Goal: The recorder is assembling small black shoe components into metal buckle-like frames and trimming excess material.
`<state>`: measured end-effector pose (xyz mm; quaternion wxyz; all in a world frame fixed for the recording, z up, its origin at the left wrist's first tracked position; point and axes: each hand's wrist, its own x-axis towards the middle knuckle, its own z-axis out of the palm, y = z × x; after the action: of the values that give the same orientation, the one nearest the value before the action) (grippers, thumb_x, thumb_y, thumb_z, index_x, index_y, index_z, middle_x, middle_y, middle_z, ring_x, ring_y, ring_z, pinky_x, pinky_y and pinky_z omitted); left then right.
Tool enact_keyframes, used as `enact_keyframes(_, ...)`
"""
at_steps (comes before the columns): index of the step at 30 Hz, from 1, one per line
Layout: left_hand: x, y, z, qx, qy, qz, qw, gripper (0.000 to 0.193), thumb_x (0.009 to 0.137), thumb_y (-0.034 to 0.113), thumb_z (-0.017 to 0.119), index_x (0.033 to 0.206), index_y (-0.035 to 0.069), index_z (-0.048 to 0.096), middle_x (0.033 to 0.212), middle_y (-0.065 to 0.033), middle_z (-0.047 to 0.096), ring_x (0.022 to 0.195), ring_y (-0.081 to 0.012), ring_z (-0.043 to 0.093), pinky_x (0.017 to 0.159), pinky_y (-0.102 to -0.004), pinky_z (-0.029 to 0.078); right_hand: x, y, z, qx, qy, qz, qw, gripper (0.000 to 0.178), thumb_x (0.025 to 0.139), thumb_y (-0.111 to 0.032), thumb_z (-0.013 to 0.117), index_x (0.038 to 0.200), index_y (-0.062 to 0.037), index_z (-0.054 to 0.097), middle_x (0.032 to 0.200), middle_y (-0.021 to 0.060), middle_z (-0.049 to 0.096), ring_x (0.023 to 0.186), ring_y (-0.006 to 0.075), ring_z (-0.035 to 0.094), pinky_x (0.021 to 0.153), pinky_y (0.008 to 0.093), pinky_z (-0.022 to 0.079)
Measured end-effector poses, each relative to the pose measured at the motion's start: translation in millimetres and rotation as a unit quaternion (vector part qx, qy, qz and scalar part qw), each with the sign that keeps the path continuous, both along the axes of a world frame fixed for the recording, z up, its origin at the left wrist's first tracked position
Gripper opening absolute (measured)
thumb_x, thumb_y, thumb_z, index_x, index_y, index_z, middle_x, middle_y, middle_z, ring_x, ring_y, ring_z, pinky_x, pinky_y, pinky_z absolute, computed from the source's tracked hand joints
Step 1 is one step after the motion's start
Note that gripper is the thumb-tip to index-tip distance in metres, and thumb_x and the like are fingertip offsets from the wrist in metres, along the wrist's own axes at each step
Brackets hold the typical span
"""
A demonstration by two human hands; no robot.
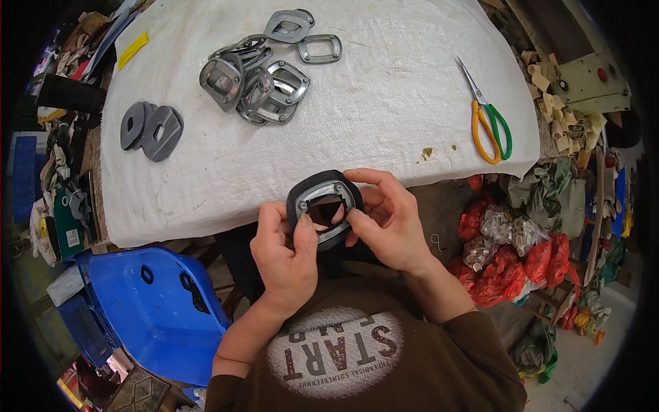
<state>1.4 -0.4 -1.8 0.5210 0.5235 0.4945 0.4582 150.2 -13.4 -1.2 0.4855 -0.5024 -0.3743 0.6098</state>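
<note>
Between my hands, just off the table's near edge, is a rounded black rubber pad with a silver metal frame seated on it; an opening shows through both. My left hand pinches its left side, thumb on the metal. At the right side my right hand grips it, index finger on the upper rim and thumb near the opening. Farther off on the white sheet lies a heap of similar metal frames, some with dark pads. A small stack of dark grey pads with center holes sits to the left.
Scissors with orange and green handles lie on the table's right, near a white woven sheet edge. A yellow strip is at far left. Below left stands a blue plastic tub; red bags hang at right.
</note>
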Motion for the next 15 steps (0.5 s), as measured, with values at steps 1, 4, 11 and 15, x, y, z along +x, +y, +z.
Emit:
enact_keyframes(1, 0.0, -0.5, 0.0, 0.003, 0.014, -0.005, 1.000, 0.005, 0.087, 0.003, 0.046, 0.085, -0.001, 0.044, 0.072, -0.0029, 0.055, 0.064, -0.0025, 0.048, 0.053, -0.0179, 0.039, -0.3, 0.2, -1.8, -0.002, -0.013, 0.001, 1.000, 0.042, 0.079, 0.006, 0.049, 0.120, 0.0029, 0.037, 0.089, 0.0136, 0.060, 0.077, 0.0151, 0.060, 0.056, 0.0239, 0.051)
enact_keyframes(4, -2.7, 4.8, 1.7, -0.034, -0.023, -0.002, 0.999, 0.005, 0.087, 0.003, 0.045, 0.085, -0.001, 0.043, 0.073, -0.0033, 0.056, 0.065, -0.0027, 0.049, 0.055, -0.0179, 0.040, 0.7, 0.2, 3.7, -0.008, 0.079, -0.015, 0.997, 0.043, 0.079, 0.006, 0.049, 0.120, 0.0023, 0.036, 0.089, 0.0132, 0.060, 0.076, 0.0141, 0.059, 0.054, 0.0225, 0.050)
enact_keyframes(11, -5.0, 4.8, 0.4, -0.088, -0.062, -0.035, 0.994, 0.005, 0.088, 0.004, 0.044, 0.089, -0.001, 0.044, 0.076, -0.0034, 0.054, 0.069, -0.0035, 0.049, 0.059, -0.0181, 0.041, 0.7, -0.9, 0.5, 0.017, 0.023, -0.013, 0.999, 0.042, 0.079, 0.005, 0.051, 0.119, 0.0009, 0.037, 0.087, 0.0126, 0.059, 0.074, 0.0124, 0.059, 0.051, 0.0197, 0.048)
enact_keyframes(15, -5.5, 3.4, -1.6, -0.122, -0.122, -0.037, 0.984, 0.007, 0.087, 0.003, 0.044, 0.093, -0.001, 0.045, 0.081, -0.0038, 0.054, 0.075, -0.0040, 0.049, 0.064, -0.0178, 0.041, -0.4, -2.0, -2.5, 0.059, -0.026, -0.035, 0.997, 0.041, 0.079, 0.006, 0.050, 0.117, 0.0010, 0.037, 0.087, 0.0120, 0.059, 0.074, 0.0117, 0.058, 0.050, 0.0182, 0.047)
